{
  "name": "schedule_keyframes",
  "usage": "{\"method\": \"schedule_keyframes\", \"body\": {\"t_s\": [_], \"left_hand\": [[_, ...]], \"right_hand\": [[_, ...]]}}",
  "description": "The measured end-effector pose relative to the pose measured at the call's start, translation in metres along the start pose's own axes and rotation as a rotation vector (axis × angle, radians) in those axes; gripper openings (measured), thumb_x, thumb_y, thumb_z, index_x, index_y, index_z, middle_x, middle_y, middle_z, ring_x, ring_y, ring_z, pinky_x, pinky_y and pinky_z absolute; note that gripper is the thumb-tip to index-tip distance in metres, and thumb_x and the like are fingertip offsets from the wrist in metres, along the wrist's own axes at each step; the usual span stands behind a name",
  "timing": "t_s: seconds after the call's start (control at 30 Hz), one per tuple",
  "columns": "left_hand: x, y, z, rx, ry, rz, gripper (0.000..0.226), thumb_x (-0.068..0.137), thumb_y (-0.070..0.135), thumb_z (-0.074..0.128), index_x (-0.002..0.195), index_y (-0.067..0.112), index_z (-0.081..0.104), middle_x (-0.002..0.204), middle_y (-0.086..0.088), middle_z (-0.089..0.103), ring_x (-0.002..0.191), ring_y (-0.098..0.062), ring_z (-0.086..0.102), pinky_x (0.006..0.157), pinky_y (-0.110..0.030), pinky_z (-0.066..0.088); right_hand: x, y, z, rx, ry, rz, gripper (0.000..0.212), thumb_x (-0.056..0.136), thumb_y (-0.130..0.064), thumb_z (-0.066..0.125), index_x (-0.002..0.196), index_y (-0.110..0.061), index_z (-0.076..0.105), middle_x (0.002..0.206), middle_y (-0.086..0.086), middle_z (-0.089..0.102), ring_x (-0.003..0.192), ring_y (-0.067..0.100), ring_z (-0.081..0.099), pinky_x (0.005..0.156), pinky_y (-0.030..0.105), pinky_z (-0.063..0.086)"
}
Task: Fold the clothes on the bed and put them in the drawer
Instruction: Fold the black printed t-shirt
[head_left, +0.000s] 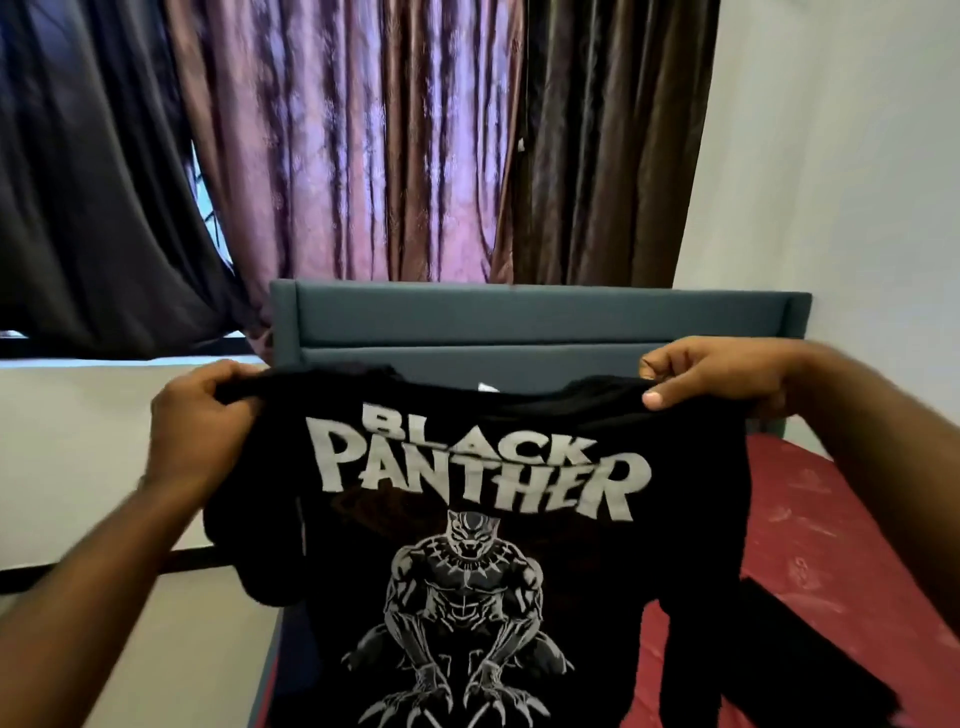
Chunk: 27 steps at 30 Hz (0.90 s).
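A black T-shirt (675, 545) with a white "Black Panther" print hangs upright in front of me, print side facing me. My left hand (200, 421) grips its left shoulder and my right hand (717, 379) pinches its right shoulder, both at chest height above the bed (831, 545). The shirt's lower part runs out of the bottom of the view. The bed has a red patterned sheet. No drawer is in view.
Another dark garment (769, 649) lies on the red sheet at the lower right. A blue-grey padded headboard (519, 322) stands behind the shirt. Brown and purple curtains (363, 156) hang beyond it. White walls stand at left and right.
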<state>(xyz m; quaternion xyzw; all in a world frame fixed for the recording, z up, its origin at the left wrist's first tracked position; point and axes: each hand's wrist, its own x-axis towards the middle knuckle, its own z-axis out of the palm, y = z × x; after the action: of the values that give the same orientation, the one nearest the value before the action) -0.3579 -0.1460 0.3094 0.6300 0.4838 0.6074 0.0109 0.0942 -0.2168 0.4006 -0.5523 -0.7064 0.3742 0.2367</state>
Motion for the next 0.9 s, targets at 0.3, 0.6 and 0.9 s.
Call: {"method": "schedule_keyframes", "body": {"t_s": [0.3,0.6,0.9], "left_hand": [[0.030,-0.045,0.122,0.207,-0.667,-0.280,0.036,0.077,0.049,0.075,0.088,0.014,0.074,0.084,-0.008,0.072,0.073,-0.015,0.066,0.063,-0.027,0.049],[-0.324,-0.098,0.208,-0.002,-1.031,-0.605,0.067,0.078,0.017,0.076,0.139,0.016,0.048,0.121,-0.007,0.060,0.110,-0.023,0.057,0.095,-0.030,0.046],[-0.383,-0.146,0.144,0.630,-0.922,-0.229,0.051,0.080,0.052,0.068,0.125,0.030,0.060,0.137,0.001,0.053,0.139,-0.027,0.033,0.106,-0.064,0.015]], "right_hand": [[0.113,0.090,0.041,-0.107,0.576,0.117,0.027,0.090,-0.019,0.064,0.067,-0.013,0.052,0.061,0.004,0.049,0.053,0.013,0.041,0.044,0.019,0.034],[0.062,0.277,0.337,-0.060,-0.079,0.256,0.039,0.084,0.005,0.060,0.122,-0.005,0.063,0.113,0.002,0.066,0.104,0.006,0.055,0.084,0.001,0.036],[-0.012,0.365,0.292,-0.295,0.029,0.415,0.059,0.081,-0.014,0.074,0.136,-0.010,0.051,0.138,0.006,0.053,0.129,0.020,0.047,0.102,0.016,0.027]]}}
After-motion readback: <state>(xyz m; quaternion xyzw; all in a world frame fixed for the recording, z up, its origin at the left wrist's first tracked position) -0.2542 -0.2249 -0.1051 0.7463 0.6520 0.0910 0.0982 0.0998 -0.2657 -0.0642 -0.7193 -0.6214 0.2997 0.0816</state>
